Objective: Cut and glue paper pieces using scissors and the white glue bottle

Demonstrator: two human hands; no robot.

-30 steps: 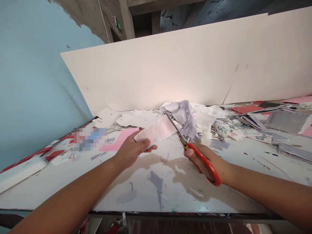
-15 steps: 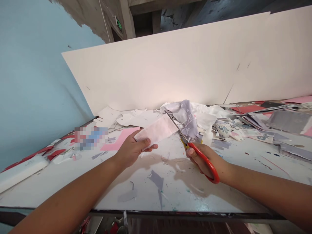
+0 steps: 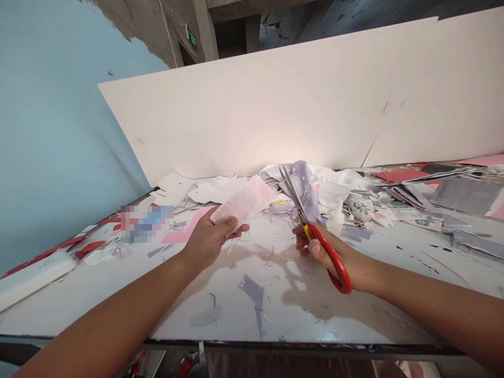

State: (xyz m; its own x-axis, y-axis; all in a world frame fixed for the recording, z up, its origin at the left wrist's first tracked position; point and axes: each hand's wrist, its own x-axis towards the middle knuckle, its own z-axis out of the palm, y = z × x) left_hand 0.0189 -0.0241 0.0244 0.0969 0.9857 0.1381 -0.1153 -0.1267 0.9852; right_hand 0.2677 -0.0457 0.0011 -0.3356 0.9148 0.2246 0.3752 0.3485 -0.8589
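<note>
Fingers of the left hand grasp a pale pink piece. The right hand's fingers grip red-handled scissors; lavender cloth lies beyond them.

Left hand pinching, thumb uppermost; right hand curled

The scissors, in the right hand, now stand apart from the pale pink piece, their blades turned more upright and slightly parted. The piece, in the left hand, has shifted leftward and tilts more steeply. A yellow-marked white item now shows in the gap.
</note>
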